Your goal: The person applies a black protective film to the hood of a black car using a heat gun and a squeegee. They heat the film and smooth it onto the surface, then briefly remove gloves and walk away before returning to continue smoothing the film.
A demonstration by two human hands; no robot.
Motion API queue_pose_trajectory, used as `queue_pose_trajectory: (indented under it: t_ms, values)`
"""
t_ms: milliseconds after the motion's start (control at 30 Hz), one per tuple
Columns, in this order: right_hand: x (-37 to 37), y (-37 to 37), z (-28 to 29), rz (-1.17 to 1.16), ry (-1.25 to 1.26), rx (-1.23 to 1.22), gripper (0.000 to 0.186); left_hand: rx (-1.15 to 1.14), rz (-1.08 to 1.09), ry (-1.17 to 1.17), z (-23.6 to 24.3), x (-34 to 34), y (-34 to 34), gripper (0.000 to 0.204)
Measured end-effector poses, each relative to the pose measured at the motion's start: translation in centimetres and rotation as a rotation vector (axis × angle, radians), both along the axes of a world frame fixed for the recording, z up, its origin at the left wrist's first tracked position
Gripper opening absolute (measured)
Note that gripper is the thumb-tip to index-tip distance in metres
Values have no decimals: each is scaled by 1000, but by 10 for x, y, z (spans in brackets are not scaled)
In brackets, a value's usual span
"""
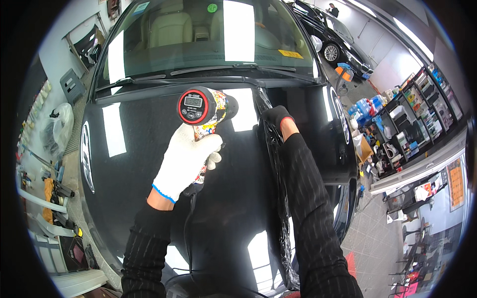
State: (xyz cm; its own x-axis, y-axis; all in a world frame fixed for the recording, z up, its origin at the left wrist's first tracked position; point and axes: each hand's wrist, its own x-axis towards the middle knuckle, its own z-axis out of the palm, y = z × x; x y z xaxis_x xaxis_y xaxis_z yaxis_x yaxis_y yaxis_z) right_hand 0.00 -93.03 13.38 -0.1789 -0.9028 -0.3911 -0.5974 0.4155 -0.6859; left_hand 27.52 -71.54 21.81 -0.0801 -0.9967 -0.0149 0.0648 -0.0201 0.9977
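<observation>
My left hand (186, 154), in a white knit glove with a blue cuff, is closed around the handle of a heat gun (208, 107). The gun has a patterned body, and the round red-rimmed end with a small display faces me. Its nozzle points away over the black car hood (144, 198). My right hand (278, 117), in a black glove, is closed at the upper end of a crumpled strip of glossy black film (276, 169). This strip runs down the hood toward me, under my right forearm; my fingertips blend into the dark film.
A black cord (187, 223) trails from the gun across the hood. Beyond lie the wipers (223, 71) and windshield (198, 49). Shelves (412, 119) full of supplies stand at right, with another black car (330, 37) behind. Assorted parts line the left wall.
</observation>
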Motion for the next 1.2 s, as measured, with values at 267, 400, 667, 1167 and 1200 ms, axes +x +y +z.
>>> queue_pose_trajectory:
  t_ms: [267,400,667,1167,1200]
  values:
    - [-14,-25,-28,30,128,-41,33,76,-116,67,-2,8,-20,34]
    - [-26,-33,-41,-26,-19,-64,20,88,-184,91,-15,8,-36,33]
    - [-28,-25,-31,-100,-260,78,23,92,-166,137,-36,7,-42,29]
    - [-24,-19,-9,-103,-350,181,15,153,-88,51,-10,44,-15,27]
    - [-24,-19,-9,-105,-357,190,14,146,-83,53,-10,44,-14,27]
